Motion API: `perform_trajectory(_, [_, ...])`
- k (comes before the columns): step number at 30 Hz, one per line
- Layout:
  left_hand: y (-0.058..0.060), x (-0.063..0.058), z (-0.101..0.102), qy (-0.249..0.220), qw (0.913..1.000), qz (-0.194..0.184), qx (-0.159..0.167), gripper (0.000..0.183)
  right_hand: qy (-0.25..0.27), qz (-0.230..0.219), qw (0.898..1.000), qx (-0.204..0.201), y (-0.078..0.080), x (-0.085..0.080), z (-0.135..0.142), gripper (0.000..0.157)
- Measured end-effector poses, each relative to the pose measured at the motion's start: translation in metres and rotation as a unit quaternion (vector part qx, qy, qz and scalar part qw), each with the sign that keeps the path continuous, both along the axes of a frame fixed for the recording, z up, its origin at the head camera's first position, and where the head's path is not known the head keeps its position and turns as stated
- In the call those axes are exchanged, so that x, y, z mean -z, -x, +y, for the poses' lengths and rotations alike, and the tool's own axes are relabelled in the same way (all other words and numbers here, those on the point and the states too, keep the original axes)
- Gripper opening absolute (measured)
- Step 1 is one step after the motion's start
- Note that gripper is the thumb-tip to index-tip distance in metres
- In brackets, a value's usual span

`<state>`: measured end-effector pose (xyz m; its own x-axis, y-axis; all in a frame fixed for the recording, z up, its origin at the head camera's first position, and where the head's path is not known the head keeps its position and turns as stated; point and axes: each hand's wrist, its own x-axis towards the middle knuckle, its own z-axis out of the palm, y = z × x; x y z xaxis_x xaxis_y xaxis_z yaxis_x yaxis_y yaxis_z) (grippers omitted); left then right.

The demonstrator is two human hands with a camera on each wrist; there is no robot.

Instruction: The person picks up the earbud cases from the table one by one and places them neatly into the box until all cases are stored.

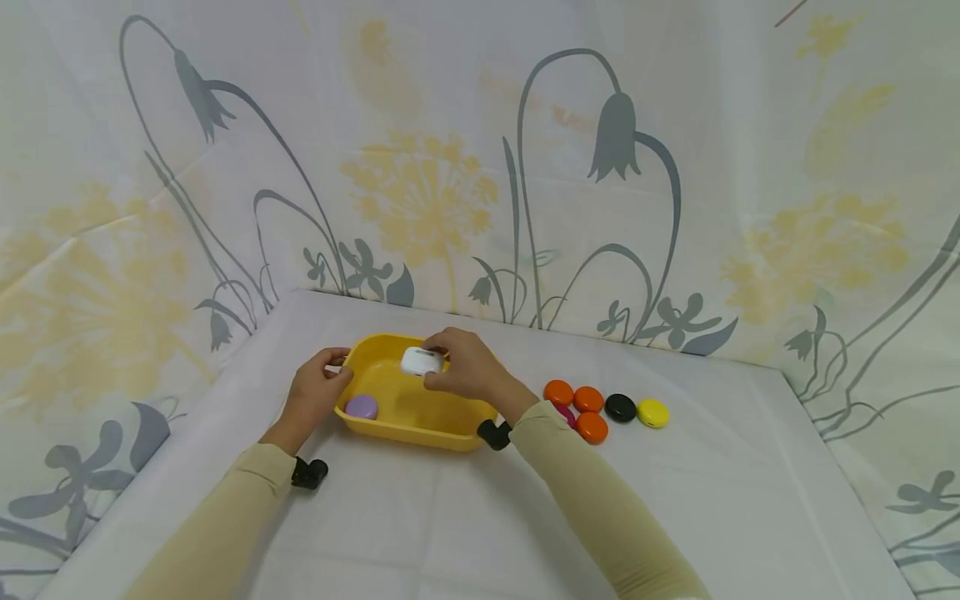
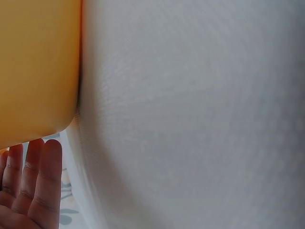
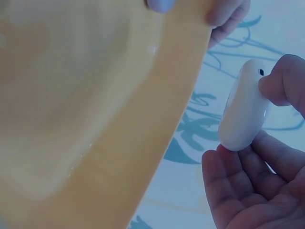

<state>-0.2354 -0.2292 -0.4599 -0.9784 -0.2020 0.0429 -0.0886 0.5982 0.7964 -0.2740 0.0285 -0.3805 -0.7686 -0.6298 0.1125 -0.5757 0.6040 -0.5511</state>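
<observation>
A yellow plastic basin [image 1: 420, 435] stands on the white-covered table. My left hand [image 1: 317, 390] is at its left end, thumb at the rim and fingers against the outer wall; the left wrist view shows those fingers [image 2: 45, 176] beside the basin's end. Over the basin's far side, my right hand [image 1: 468, 367] pinches a small white rounded case [image 3: 244, 107] between thumb and fingertips. A small dark slot shows on the case. Inside the basin, in the near left corner, lies a round lilac disc [image 1: 362, 407].
Right of the basin lie several glossy round discs: orange ones [image 1: 588, 399], a black one [image 1: 621, 407], a yellow one [image 1: 653, 413] and a magenta one [image 1: 564, 413] partly hidden by the right sleeve. Flower-patterned cloth [image 1: 465, 167] hangs behind the table.
</observation>
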Motion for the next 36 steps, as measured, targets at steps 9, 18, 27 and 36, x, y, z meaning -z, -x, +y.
perform_trajectory(9, [0.0,-0.001,0.0,0.004,1.0,-0.006,-0.003,0.044,0.021,-0.025,0.999,0.018,-0.003,0.0,0.008,0.043])
perform_trajectory(18, [0.001,0.001,0.001,0.004,0.9999,-0.01,-0.005,0.045,0.015,-0.038,0.998,0.037,-0.008,0.0,0.018,0.046])
perform_trajectory(27, [-0.001,-0.001,0.001,0.006,1.0,-0.004,0.001,0.044,0.028,-0.015,0.999,0.038,-0.013,-0.001,0.032,0.043])
perform_trajectory(36, [0.0,-0.002,0.001,0.002,1.0,-0.009,0.0,0.044,0.024,-0.002,0.998,0.054,-0.015,0.003,0.045,0.042])
